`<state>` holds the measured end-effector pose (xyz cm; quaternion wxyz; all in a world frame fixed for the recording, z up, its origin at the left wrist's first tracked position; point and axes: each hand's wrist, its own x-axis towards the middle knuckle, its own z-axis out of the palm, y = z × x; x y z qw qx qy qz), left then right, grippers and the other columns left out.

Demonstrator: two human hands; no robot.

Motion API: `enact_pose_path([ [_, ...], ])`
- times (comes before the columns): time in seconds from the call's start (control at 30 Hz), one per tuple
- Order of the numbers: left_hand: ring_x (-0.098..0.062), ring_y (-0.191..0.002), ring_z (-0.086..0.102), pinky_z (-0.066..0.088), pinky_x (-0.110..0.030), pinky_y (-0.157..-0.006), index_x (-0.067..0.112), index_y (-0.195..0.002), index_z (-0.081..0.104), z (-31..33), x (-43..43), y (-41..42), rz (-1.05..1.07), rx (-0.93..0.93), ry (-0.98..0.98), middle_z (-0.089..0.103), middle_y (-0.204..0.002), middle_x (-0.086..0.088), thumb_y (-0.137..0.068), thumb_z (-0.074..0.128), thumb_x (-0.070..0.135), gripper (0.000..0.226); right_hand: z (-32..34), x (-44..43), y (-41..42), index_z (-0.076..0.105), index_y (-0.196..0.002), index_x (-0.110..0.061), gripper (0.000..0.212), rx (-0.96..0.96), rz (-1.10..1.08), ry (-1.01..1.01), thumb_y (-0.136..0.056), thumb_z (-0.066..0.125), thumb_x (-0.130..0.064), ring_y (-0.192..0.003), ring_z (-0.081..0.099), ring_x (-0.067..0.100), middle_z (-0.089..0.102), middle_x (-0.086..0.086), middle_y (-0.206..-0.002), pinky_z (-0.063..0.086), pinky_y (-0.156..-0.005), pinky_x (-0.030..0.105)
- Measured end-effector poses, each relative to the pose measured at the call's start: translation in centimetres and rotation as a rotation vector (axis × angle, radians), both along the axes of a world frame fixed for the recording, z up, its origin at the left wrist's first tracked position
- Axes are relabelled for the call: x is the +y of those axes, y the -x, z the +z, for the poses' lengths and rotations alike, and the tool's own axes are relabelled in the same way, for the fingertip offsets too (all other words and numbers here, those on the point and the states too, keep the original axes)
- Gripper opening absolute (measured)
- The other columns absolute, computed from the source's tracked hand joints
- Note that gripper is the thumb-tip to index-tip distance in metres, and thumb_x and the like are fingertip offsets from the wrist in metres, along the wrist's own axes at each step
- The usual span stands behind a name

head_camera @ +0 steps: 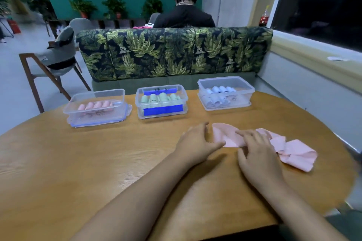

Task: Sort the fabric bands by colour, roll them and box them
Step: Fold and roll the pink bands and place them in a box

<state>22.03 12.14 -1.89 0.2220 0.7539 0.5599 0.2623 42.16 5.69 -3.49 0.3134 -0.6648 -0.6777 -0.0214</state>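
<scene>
Bare forearms reach in from the near edge of the bench (78,162), and both hands sit at one end of a pink band (293,152). Fingers of the right hand (258,154) lie spread and fairly flat on top of the cloth, pressing it down rather than pinching it. Fingers of the left hand (196,142) are apart and loosely arched, holding nothing, with the thumb tip touching the band's near left edge (blur makes firmer contact hard to judge).

From there the band's long axis runs out to the right and slightly toward the person, past the right hand, where it lies twisted and bunched. The free length is all on that side, so the end to start a roll from probably sits between the two hands, with the left nearer it.

Well beyond the fingers stand three clear boxes. The pink-roll box (78,117) is far to the left, the green-roll box (140,103) is beyond the left hand, and the blue-roll box (242,101) is beyond the gap between the hands.
</scene>
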Motion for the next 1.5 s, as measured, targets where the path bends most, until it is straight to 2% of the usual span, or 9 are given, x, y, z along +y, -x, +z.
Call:
enact_pose_path([
  [0.2, -0.019, -0.103, 0.066, 0.052, -0.037, -0.09, 0.028, -0.118, 0.069, -1.1, 0.5, -1.8, 0.044, -0.118, -0.034, 0.073, -0.103, 0.009, -0.094, 0.061, 0.035, 0.026, -0.1, 1.3, -0.8, 0.055, -0.147, -0.025, 0.063, -0.057, -0.177, 0.054, -0.086, 0.071, -0.018, -0.133, 0.054, 0.026, 0.068, -0.003, -0.129, 0.036, -0.11, 0.051],
  [0.33, -0.004, -0.08, 0.063, 0.049, -0.014, -0.077, 0.027, -0.121, 0.072, -0.1, -1.3, 4.8, 0.03, -0.342, -0.013, 0.071, -0.094, 0.006, -0.098, 0.069, 0.019, 0.025, 1.0, 2.3, 0.7, 0.057, -0.144, -0.026, 0.044, 0.11, 0.048, 0.053, -0.1, 0.058, -0.026, -0.109, 0.064, 0.018, 0.07, -0.015, -0.103, 0.04, -0.105, 0.04],
  [0.5, -0.013, -0.096, 0.07, 0.053, -0.016, -0.078, 0.029, -0.117, 0.072, 0.4, -4.1, 13.9, 0.129, -0.408, -0.002, 0.078, -0.105, 0.005, -0.104, 0.065, 0.022, 0.016, 1.3, 4.3, 4.7, 0.061, -0.137, -0.033, 0.034, 0.074, 0.318, 0.041, -0.104, 0.058, -0.035, -0.095, 0.059, 0.008, 0.068, -0.019, -0.098, 0.042, -0.104, 0.038],
  [0.73, 0.0, -0.09, 0.061, 0.049, -0.022, -0.083, 0.031, -0.117, 0.066, -1.7, -5.3, 18.4, 0.34, -0.21, -0.17, 0.069, -0.1, 0.015, -0.104, 0.06, 0.022, 0.017, -0.8, 4.7, 6.5, 0.071, -0.121, -0.038, 0.021, -0.008, 0.379, -0.021, -0.103, 0.06, -0.037, -0.098, 0.062, 0.01, 0.07, -0.019, -0.094, 0.037, -0.105, 0.033],
  [0.87, -0.018, -0.11, 0.054, 0.048, -0.035, -0.096, 0.024, -0.122, 0.066, -2.3, -5.1, 16.6, 0.322, 0.057, -0.401, 0.061, -0.118, 0.005, -0.092, 0.059, 0.006, 0.036, 0.1, 3.4, 5.8, 0.074, -0.114, -0.043, 0.016, 0.351, 0.451, 0.104, -0.101, 0.067, -0.035, -0.088, 0.066, -0.001, 0.074, -0.026, -0.09, 0.049, -0.084, 0.018],
  [1.0, -0.026, -0.097, 0.053, 0.045, -0.041, -0.081, 0.024, -0.106, 0.072, -1.7, -5.8, 13.8, 0.266, 0.318, -0.608, 0.06, -0.105, 0.003, -0.081, 0.047, 0.009, 0.039, 0.9, 3.0, 5.4, 0.074, -0.113, -0.04, 0.017, 0.752, 0.549, 0.232, -0.104, 0.067, -0.028, -0.059, 0.061, 0.015, 0.069, 0.005, -0.069, 0.052, -0.064, 0.026],
  [1.23, -0.012, -0.102, 0.054, 0.048, -0.035, -0.087, 0.031, -0.1, 0.065, -2.9, -4.9, 11.5, 0.293, 0.232, -0.287, 0.058, -0.1, 0.016, -0.093, 0.054, 0.064, 0.035, 0.6, 3.5, 5.1, 0.077, -0.117, -0.024, 0.02, 0.88, 0.62, 0.323, -0.106, 0.063, -0.015, -0.071, 0.067, 0.016, 0.077, 0.001, -0.087, 0.058, -0.073, 0.027],
  [1.37, -0.016, -0.096, 0.057, 0.048, -0.038, -0.084, 0.031, -0.095, 0.065, -2.8, -5.0, 11.9, 0.206, 0.227, -0.339, 0.057, -0.091, 0.014, -0.101, 0.06, 0.047, 0.018, 0.5, 3.7, 5.0, 0.081, -0.111, -0.027, 0.027, 0.836, 0.538, 0.232, -0.105, 0.06, -0.01, -0.084, 0.069, 0.004, 0.078, -0.014, -0.095, 0.049, -0.078, 0.016],
  [1.5, -0.006, -0.097, 0.059, 0.045, -0.025, -0.085, 0.026, -0.104, 0.069, -1.4, -6.2, 13.2, 0.17, -0.09, -0.398, 0.067, -0.1, 0.015, -0.105, 0.064, 0.028, 0.006, 0.4, 4.1, 4.4, 0.079, -0.112, -0.036, 0.03, 0.851, 0.364, 0.137, -0.105, 0.057, -0.016, -0.105, 0.068, 0.001, 0.077, -0.02, -0.109, 0.051, -0.089, 0.021],
])
